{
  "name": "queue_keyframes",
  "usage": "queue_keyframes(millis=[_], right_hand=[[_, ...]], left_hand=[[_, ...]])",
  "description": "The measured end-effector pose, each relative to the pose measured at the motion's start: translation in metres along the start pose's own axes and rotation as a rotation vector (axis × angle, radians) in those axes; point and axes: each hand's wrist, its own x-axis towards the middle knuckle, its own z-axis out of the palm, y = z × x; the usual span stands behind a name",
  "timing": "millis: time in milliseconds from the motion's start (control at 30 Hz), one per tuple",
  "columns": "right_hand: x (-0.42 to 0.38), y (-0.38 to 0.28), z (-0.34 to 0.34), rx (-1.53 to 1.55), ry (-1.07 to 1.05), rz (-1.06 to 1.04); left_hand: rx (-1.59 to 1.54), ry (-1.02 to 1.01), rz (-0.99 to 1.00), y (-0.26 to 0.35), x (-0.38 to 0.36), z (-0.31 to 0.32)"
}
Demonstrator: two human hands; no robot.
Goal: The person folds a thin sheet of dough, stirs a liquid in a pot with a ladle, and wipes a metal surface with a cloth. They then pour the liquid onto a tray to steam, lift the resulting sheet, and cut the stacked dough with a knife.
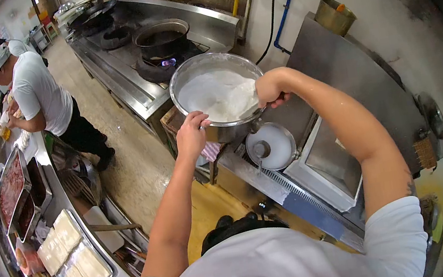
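A large round metal bowl [178, 91] with white contents rests at the counter's end in front of me. My left hand [193, 135] is closed at its near left rim, fingertips curled over the edge. Over the right rim, my right hand [272, 89] is closed on a limp white cloth [237, 101], its fingers bunched. The cloth drapes down inside the bowl across the white contents. Just below the bowl, a smaller pot [288, 139] holds milky white liquid, with a metal ladle [261, 149] in it.
A wok range [141, 93] carries a dark pot [162, 38] near a lit blue flame. Left, a co-worker [45, 89] leans over a counter holding trays of red food [13, 185] and a tray of pale flat slabs [74, 255]. A metal container [335, 16] stands against the wall.
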Motion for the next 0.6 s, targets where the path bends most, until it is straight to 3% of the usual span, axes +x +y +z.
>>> queue_keyframes(millis=[300,600], right_hand=[[0.006,0.011,0.088,0.821,0.156,-0.111],[-0.015,0.035,0.148,1.158,0.317,-0.213]], left_hand=[[-0.005,-0.025,-0.023,0.005,0.000,-0.004],[0.016,-0.056,-0.008,0.008,0.003,-0.006]])
